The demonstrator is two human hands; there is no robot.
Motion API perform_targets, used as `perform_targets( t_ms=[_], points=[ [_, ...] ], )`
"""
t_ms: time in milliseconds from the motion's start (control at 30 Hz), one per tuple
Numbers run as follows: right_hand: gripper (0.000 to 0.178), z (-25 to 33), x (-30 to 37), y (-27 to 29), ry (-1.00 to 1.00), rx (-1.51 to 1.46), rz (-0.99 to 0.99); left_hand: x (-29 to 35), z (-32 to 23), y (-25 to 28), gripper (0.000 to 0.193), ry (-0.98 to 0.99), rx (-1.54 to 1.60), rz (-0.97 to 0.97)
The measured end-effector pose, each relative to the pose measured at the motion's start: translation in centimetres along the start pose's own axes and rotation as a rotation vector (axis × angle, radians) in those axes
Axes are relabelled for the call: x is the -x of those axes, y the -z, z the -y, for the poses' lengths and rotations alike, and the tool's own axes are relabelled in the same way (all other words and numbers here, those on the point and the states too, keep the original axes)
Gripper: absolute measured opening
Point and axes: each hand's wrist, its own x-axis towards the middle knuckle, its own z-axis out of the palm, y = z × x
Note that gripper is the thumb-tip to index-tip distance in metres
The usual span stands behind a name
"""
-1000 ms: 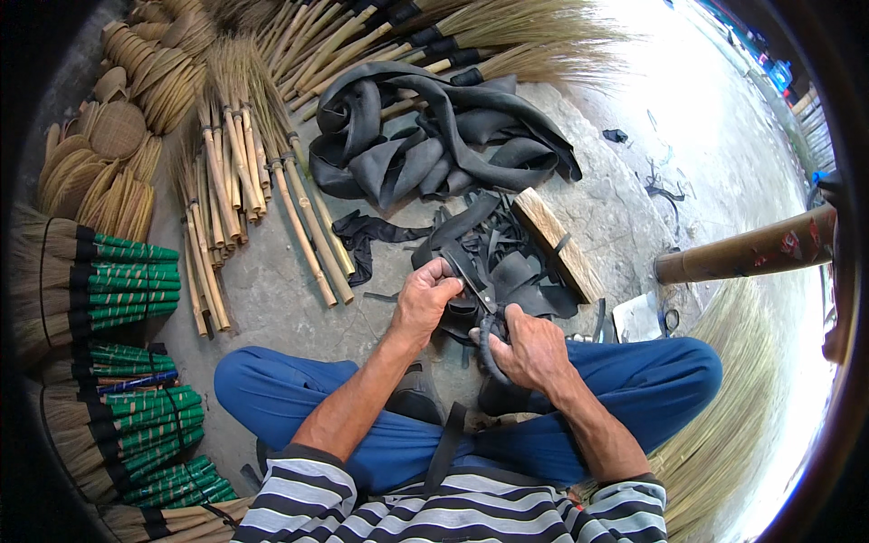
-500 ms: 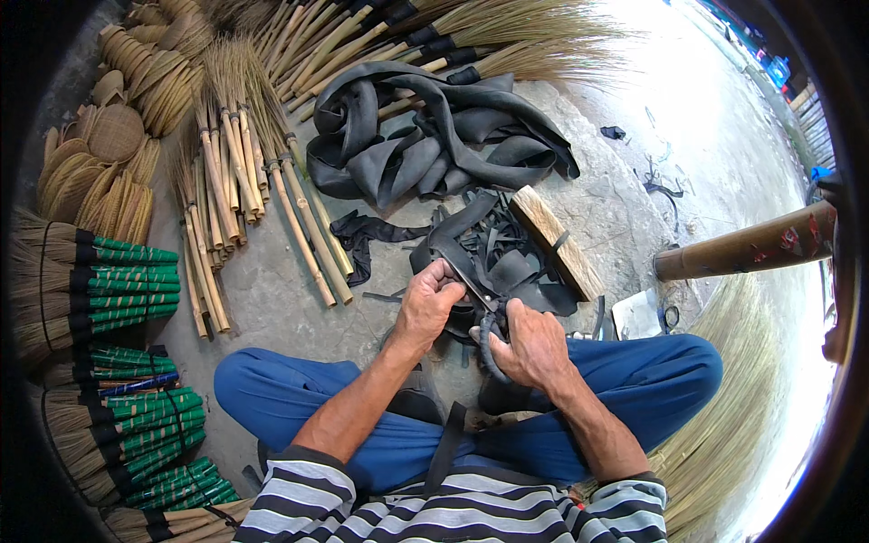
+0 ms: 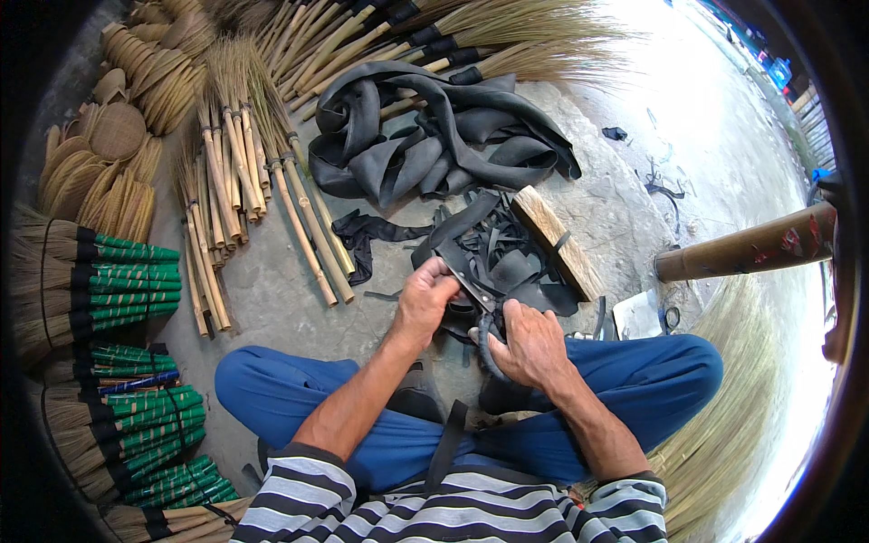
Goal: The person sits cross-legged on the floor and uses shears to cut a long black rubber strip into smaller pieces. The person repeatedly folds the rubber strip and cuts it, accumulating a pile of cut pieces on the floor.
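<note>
My right hand (image 3: pixel 529 346) is closed round the dark-wrapped handle of a pair of scissors (image 3: pixel 491 351). Their metal blades (image 3: pixel 469 288) point up and left, toward the fingertips of my left hand (image 3: pixel 422 303). That hand pinches the edge of a black rubber strip (image 3: pixel 462 224), which lies along the blades and curves away over the ground. How much rubber sits between the blades is hard to see. Under and beyond both hands lies a heap of narrow black rubber cuttings (image 3: pixel 509 237).
A wooden block (image 3: pixel 557 242) with a dark band lies right of the cuttings. Beyond is a large crumpled rubber sheet (image 3: pixel 362 172). Bamboo-handled brooms (image 3: pixel 240 167), green-handled brooms (image 3: pixel 136 281) and woven pieces (image 3: pixel 118 131) line the left. A brown pole (image 3: pixel 742 249) stands at right.
The scissor blades show broader beside my left fingers, and my left hand has shifted slightly left. My right hand keeps its grip in nearly the same place.
</note>
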Motion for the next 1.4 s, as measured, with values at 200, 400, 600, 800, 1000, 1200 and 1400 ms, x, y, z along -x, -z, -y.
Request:
perform_targets(
  t_ms=[200, 400, 600, 800, 1000, 1200, 1400],
  points=[
    [0.063, 0.2, 0.0, 0.5, -0.120, -0.046, 0.109, 0.4, -0.3, -0.3, 0.014, -0.028, -0.049, 0.066],
    [0.062, 0.7, -0.1, 1.0, -0.139, -0.069, 0.180, 0.1, -0.3, 0.2, 0.009, 0.093, -0.013, -0.023],
    [0.049, 0.8, -0.1, 0.7, -0.146, -0.041, 0.188, -0.5, -0.2, 0.7, 0.008, 0.130, 0.117, -0.150],
    [0.055, 0.6, 0.0, 0.5, -0.066, -0.003, -0.001, 0.6, 0.2, -0.7, 0.014, -0.007, -0.010, 0.052],
    [0.055, 0.9, -0.1, 1.0, -0.165, -0.077, 0.181, 0.8, -0.6, -0.3, 0.012, 0.022, 0.072, 0.077],
    [0.047, 0.8, 0.1, 0.8, -0.144, -0.066, 0.203, 0.4, -0.2, 0.0, 0.008, 0.125, 0.074, -0.083],
    [0.047, 0.4, 0.1, 0.0, -0.050, -0.002, 0.067, 0.1, -0.2, 0.3, 0.007, 0.040, 0.080, -0.036]
  ],
)
